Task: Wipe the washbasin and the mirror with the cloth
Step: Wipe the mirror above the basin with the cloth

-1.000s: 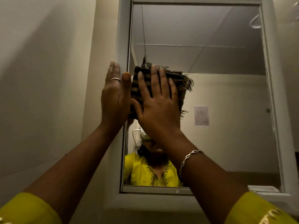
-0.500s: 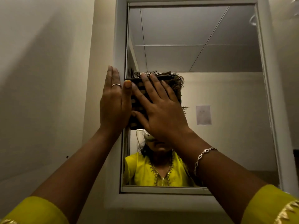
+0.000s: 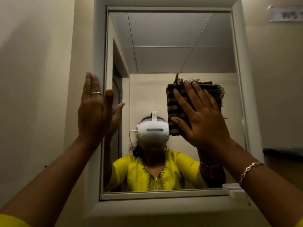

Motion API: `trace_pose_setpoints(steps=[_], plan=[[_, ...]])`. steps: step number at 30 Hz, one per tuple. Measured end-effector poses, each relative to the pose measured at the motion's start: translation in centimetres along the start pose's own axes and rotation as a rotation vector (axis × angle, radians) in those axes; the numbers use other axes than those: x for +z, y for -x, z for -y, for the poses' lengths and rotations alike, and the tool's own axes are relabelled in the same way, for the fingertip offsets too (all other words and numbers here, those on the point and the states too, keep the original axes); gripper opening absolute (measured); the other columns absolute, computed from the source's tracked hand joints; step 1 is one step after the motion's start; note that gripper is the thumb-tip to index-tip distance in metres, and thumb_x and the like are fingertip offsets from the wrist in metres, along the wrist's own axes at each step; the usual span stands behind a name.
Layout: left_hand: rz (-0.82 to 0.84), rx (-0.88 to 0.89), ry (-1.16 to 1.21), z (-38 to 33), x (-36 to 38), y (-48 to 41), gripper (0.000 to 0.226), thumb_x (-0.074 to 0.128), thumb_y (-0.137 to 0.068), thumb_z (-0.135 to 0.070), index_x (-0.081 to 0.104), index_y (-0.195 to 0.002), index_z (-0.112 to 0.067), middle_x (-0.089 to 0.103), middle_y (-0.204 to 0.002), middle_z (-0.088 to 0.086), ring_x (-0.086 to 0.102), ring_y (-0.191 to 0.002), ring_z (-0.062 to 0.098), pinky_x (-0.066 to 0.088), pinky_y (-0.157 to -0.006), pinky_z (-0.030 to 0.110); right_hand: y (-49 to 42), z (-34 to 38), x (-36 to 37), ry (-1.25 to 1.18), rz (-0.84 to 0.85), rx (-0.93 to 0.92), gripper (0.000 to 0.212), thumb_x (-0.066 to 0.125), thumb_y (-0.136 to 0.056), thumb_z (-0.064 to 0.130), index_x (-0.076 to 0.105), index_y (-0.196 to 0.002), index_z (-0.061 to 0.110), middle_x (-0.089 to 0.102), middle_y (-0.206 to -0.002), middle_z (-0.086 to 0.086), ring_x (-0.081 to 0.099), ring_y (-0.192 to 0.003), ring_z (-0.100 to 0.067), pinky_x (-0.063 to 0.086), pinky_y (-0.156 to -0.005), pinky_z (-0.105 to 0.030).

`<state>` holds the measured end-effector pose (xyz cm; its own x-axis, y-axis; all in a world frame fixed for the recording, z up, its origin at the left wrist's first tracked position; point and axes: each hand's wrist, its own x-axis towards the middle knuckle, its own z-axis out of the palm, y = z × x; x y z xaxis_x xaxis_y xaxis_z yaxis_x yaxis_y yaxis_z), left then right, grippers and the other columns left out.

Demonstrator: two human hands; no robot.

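Striped cloth (image 3: pixel 180 110) pressed flat on mirror (image 3: pixel 164 46) by right hand (image 3: pixel 205 122)

Cloth (image 3: pixel 193 108) on mirror's (image 3: pixel 172 46) right half

We count 1 mirror (image 3: pixel 172 46) in 1 white frame (image 3: pixel 98 46). There is 1 cloth (image 3: pixel 178 102), dark w/ stripes, folded. We see 2 hands: 1 left hand (image 3: pixel 93 112) and 1 right hand (image 3: pixel 205 120). On the left hand, 1 ring (image 3: pixel 96 93); on the right wrist, 1 bracelet (image 3: pixel 249 171). Inside the glass we count 1 reflected person w/ 1 white headset (image 3: pixel 153 130). On the wall at top right, 1 paper label (image 3: pixel 287 14), text too blurred to read. Yellow sleeve ends: 2, at the bottom corners, approx. only the edges show.
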<state>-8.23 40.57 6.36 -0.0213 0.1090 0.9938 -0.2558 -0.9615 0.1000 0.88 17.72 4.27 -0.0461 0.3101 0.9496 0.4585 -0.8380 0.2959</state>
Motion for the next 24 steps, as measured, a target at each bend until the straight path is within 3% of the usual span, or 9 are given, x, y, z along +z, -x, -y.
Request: trace_pose_setpoints(steps=[8,12,17,19,22,24], plan=[[0.021,0.012,-0.14,0.9,0.4,2.0,0.108,0.005,-0.078,-0.079,0.022,-0.139,0.009,0.02,-0.149,0.027,0.017,-0.14,0.033,0.021,-0.105,0.032,2.1,-6.2,-1.2,0.028,0.032,0.031,0.063,0.017,-0.093,0.057,0.019,-0.146,0.023,0.016,-0.155,-0.008,0.01,-0.143,-0.024,0.011,-0.116,-0.039],[0.042,-0.029,-0.194,2.4,1.1,3.7,0.093,0.011,-0.085,-0.071,0.017,-0.142,0.002,0.016,-0.153,0.02,0.012,-0.142,0.026,0.022,-0.108,0.034,2.4,-6.8,-1.4,0.028,0.031,0.067,0.064,0.015,-0.092,0.058,0.018,-0.146,0.025,0.015,-0.155,-0.008,0.01,-0.143,-0.024,0.008,-0.116,-0.038],[0.042,-0.025,-0.018,-0.8,-0.6,5.7,0.111,0.006,-0.078,-0.079,0.024,-0.135,0.014,0.022,-0.146,0.031,0.02,-0.137,0.041,0.025,-0.107,0.044,3.6,-5.5,-0.8,0.041,-0.032,0.271,0.063,0.018,-0.092,0.056,0.019,-0.147,0.023,0.017,-0.155,-0.011,0.012,-0.143,-0.029,0.007,-0.114,-0.038],[0.04,-0.027,0.031,-1.3,-1.1,6.0,0.113,0.007,-0.077,-0.081,0.024,-0.135,0.013,0.021,-0.146,0.03,0.019,-0.137,0.04,0.024,-0.107,0.043,4.0,-4.5,-0.5,0.055,-0.066,0.362,0.063,0.017,-0.093,0.054,0.021,-0.146,0.02,0.019,-0.154,-0.015,0.015,-0.142,-0.032,0.009,-0.113,-0.041],[0.066,-0.105,-0.008,1.1,0.3,6.5,0.103,0.013,-0.08,-0.077,0.02,-0.139,0.006,0.016,-0.151,0.024,0.014,-0.14,0.032,0.02,-0.11,0.035,4.2,-2.7,0.0,0.066,-0.08,0.458,0.063,0.018,-0.094,0.052,0.022,-0.146,0.016,0.021,-0.153,-0.017,0.018,-0.141,-0.035,0.012,-0.113,-0.044],[0.102,-0.167,-0.173,3.7,1.8,6.5,0.09,0.03,-0.085,-0.069,0.017,-0.143,0.0,0.007,-0.155,0.016,0.007,-0.143,0.027,0.018,-0.116,0.038,4.2,-1.5,0.2,0.059,-0.077,0.476,0.064,0.018,-0.094,0.052,0.022,-0.146,0.015,0.021,-0.153,-0.018,0.018,-0.141,-0.035,0.012,-0.112,-0.045]])
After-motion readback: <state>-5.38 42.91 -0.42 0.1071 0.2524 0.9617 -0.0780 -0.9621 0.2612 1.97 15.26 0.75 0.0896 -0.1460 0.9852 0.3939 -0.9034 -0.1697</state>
